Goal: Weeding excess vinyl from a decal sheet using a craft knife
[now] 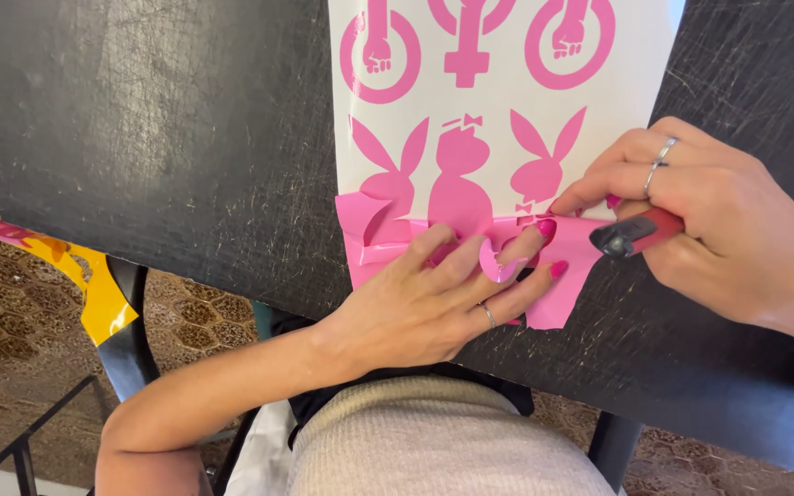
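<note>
Nearest the camera, at 6 o'clock, a beige ribbed garment point(443, 441) covered the person's lap below the edge of the scratched black worktop point(186, 138). The left hand point(434, 298) lay flat on a peeled strip of pink vinyl point(562, 276), fingers point(535, 237) spread apart and pressing it down, 1 ring visible. At 3 o'clock the right hand point(728, 239) was clamped on a red and black cutter point(636, 234), its tip touching the strip's upper edge, 2 rings on 1 finger. The vinyl sheet point(498, 119) ran from the centre toward 12 o'clock, its white backing carrying 3 pink rabbit-head shapes and, beyond them, 3 pink symbols in rings.

Judging from the frame, clean work here called for keeping the strip taut and low against the backing and steering the tool well clear of the nearby fingertips; the curled loop of vinyl point(500, 262) between the fingers looked liable to stick to itself.

At 9 o'clock, a yellow and pink scrap point(94, 294) hung off the worktop's edge above a patterned floor point(11, 303).
</note>
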